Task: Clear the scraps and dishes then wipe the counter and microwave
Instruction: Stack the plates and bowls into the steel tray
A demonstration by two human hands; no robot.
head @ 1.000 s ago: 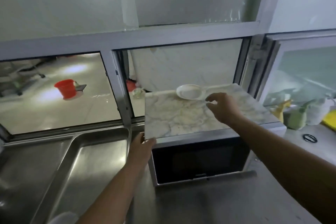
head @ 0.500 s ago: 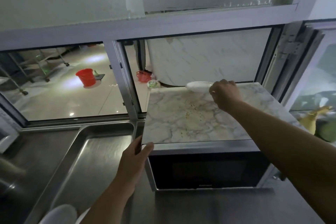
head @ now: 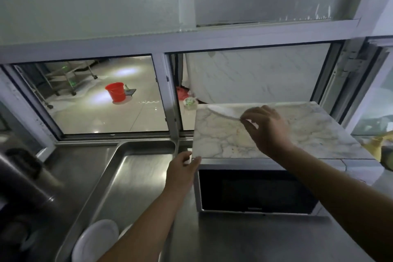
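Observation:
A microwave [head: 255, 191] with a dark door stands on the steel counter [head: 244, 240]. A marble slab [head: 308, 134] lies on top of it, speckled with small crumbs. My right hand [head: 265, 130] pinches the rim of a small white dish [head: 222, 110] and holds it tilted just above the slab's far left part. My left hand [head: 182, 168] grips the slab's near left corner. White plates [head: 95, 240] sit in the steel sink [head: 136, 176] at the lower left.
A sliding window [head: 106, 95] behind the sink looks onto a floor with a red bucket [head: 116, 91]. A dark faucet [head: 23, 181] stands at the left. A yellow bottle [head: 376, 144] shows at the right edge behind the microwave.
My right hand reached the white dish, took its rim and lifted it, tilted, off the slab. My left hand stayed on the slab's corner. The view moved closer and leftward.

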